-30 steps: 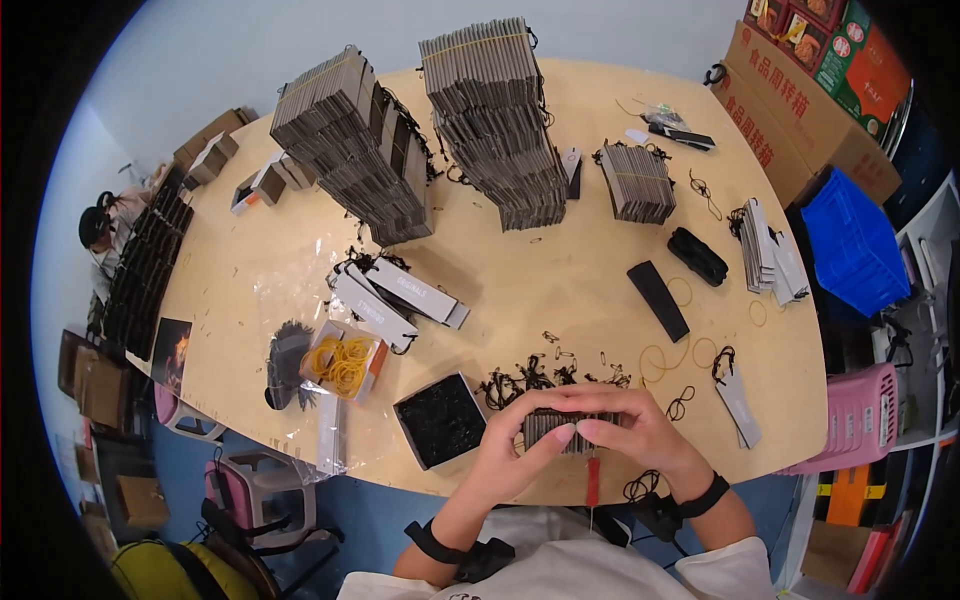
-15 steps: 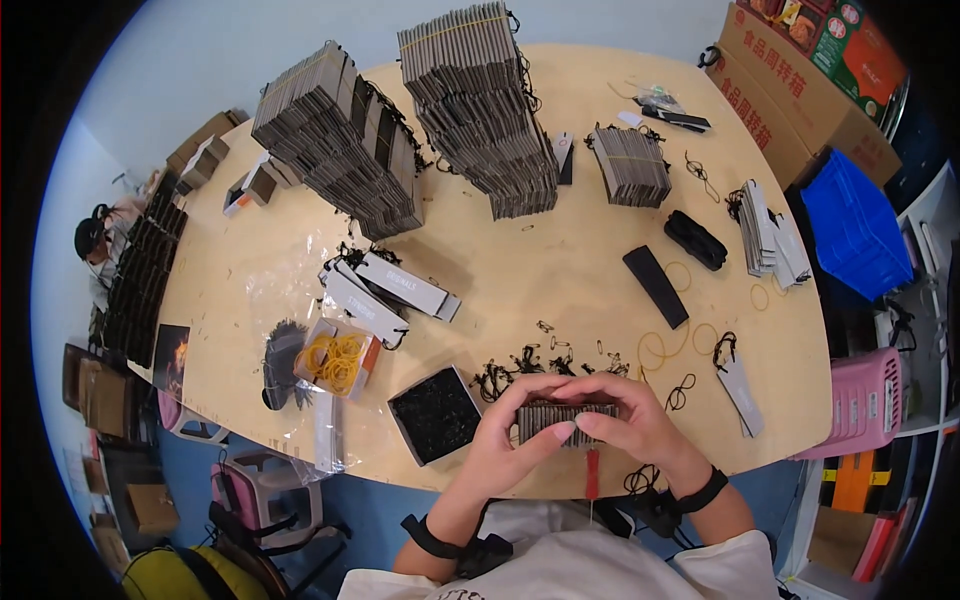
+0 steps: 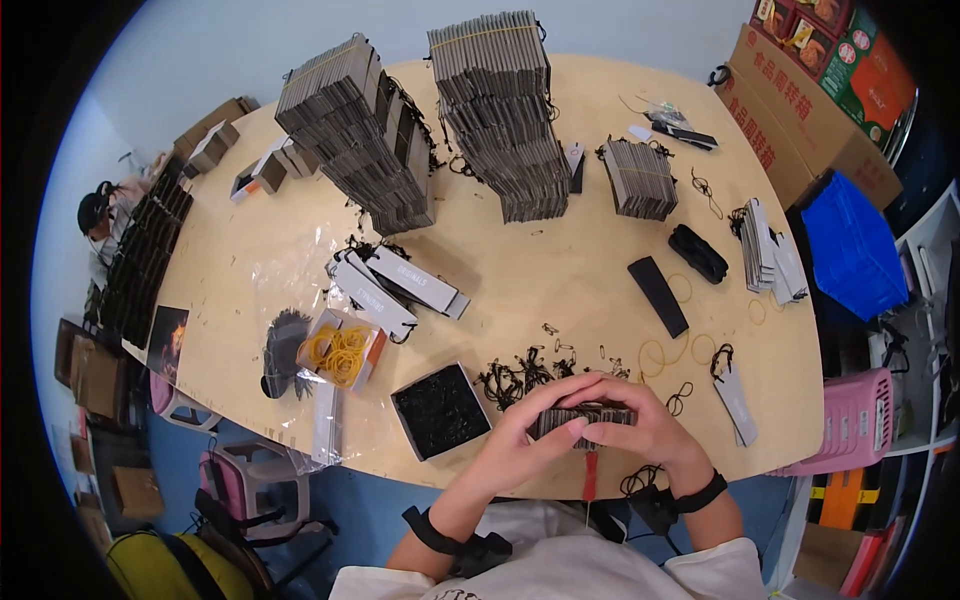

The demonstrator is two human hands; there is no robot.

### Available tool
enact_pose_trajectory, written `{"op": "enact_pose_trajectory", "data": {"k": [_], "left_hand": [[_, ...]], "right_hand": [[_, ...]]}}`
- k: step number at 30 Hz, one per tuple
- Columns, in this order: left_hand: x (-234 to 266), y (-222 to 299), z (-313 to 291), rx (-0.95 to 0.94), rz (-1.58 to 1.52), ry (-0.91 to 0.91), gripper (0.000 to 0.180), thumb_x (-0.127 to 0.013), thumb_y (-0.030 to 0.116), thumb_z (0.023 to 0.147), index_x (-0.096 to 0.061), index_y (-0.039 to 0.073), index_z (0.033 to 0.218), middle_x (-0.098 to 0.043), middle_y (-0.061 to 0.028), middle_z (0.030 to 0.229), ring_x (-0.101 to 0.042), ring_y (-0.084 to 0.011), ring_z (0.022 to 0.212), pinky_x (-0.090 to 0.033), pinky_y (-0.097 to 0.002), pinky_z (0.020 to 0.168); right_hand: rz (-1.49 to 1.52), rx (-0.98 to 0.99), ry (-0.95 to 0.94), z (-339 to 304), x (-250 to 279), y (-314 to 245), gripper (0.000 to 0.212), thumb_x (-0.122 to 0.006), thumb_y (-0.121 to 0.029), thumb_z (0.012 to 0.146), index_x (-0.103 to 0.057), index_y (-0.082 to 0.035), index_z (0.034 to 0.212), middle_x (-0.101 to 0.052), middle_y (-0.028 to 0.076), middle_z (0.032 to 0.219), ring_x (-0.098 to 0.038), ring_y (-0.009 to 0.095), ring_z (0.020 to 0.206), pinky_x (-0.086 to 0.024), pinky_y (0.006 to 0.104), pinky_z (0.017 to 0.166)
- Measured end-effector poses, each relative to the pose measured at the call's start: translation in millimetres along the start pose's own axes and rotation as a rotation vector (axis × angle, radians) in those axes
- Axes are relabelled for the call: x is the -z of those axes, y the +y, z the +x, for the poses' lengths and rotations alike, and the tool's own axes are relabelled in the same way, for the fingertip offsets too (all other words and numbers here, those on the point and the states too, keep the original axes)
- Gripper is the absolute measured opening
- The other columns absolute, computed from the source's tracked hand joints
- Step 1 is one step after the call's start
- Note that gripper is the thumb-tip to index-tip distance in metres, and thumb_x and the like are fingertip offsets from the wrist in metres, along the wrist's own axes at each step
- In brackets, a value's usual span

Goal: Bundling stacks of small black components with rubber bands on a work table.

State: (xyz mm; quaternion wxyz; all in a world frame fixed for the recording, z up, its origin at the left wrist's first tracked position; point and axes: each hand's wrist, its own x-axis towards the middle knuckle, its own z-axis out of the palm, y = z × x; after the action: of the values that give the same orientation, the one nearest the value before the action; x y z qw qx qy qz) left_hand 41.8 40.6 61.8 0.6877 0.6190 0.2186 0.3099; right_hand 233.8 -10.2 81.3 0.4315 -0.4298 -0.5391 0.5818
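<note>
Both hands are wrapped round a short stack of grey hang tags (image 3: 592, 412) at the table's near edge. My left hand (image 3: 532, 432) closes on the left end and my right hand (image 3: 648, 428) on the right end. The fingers arch over the far side, and the thumbs meet on the near side. Just below the stack, a red-handled tool with a thin shaft (image 3: 590, 475) sticks out past the table edge. Black cords with small pins (image 3: 525, 373) lie heaped beyond my left hand. To its left stands an open box of black cords (image 3: 440, 412).
Two tall stacks of banded tags (image 3: 350, 130) (image 3: 500, 120) rise at the back, with a shorter bundle (image 3: 640, 180) to their right. A box of yellow rubber bands (image 3: 340, 355) and white tags (image 3: 415, 280) lie left. A black pouch (image 3: 658, 297) lies right. Someone (image 3: 100, 215) is at far left.
The whole view has shifted slightly. My thumbs have come closer together over the near face of the tag stack, covering more of it.
</note>
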Motion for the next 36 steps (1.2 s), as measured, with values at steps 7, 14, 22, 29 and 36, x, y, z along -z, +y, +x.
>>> {"op": "enact_pose_trajectory", "data": {"k": [7,14,22,29,36], "left_hand": [[5,0,-2,0.109,-0.209,-0.015,0.051,-0.060,0.014,0.092,-0.047,0.002,0.140,-0.052,-0.0111,0.138,-0.050,-0.0210,0.125,-0.037,-0.0349,0.107],[8,1,1,0.059,-0.133,-0.057,0.056,-0.063,0.009,0.088,-0.046,0.000,0.141,-0.056,-0.0121,0.135,-0.053,-0.0207,0.123,-0.038,-0.0340,0.106],[9,-4,-3,0.006,-0.170,-0.098,0.053,-0.060,0.006,0.090,-0.046,-0.001,0.141,-0.060,-0.0128,0.128,-0.056,-0.0206,0.119,-0.040,-0.0350,0.105],[4,-1,-1,-0.025,-0.152,-0.033,0.049,-0.062,0.013,0.090,-0.051,-0.004,0.134,-0.061,-0.0157,0.123,-0.058,-0.0248,0.116,-0.042,-0.0385,0.103],[22,-14,-5,-0.273,0.067,-0.034,0.044,-0.075,0.020,0.082,-0.063,-0.001,0.119,-0.063,-0.0171,0.120,-0.058,-0.0279,0.116,-0.044,-0.0408,0.100]], "right_hand": [[0.041,-0.019,-0.008,2,-1,4,0.033,-0.069,-0.013,0.085,-0.065,-0.001,0.116,-0.060,0.009,0.117,-0.056,0.020,0.115,-0.041,0.0323,0.101],[0.111,0.024,0.047,0,-3,7,0.029,-0.066,-0.010,0.087,-0.065,-0.002,0.114,-0.061,0.007,0.116,-0.059,0.018,0.109,-0.044,0.0306,0.097],[0.115,-0.024,0.003,-3,-2,2,0.028,-0.068,-0.012,0.087,-0.066,-0.002,0.113,-0.061,0.005,0.113,-0.058,0.014,0.106,-0.045,0.0294,0.094],[0.108,0.022,0.100,-5,-7,16,0.034,-0.071,-0.018,0.086,-0.064,-0.003,0.116,-0.061,0.007,0.119,-0.056,0.017,0.112,-0.043,0.0313,0.099],[-0.454,0.336,0.196,-18,-1,3,0.050,-0.084,-0.021,0.073,-0.063,-0.005,0.115,-0.061,0.011,0.120,-0.059,0.027,0.112,-0.046,0.0368,0.097]]}}
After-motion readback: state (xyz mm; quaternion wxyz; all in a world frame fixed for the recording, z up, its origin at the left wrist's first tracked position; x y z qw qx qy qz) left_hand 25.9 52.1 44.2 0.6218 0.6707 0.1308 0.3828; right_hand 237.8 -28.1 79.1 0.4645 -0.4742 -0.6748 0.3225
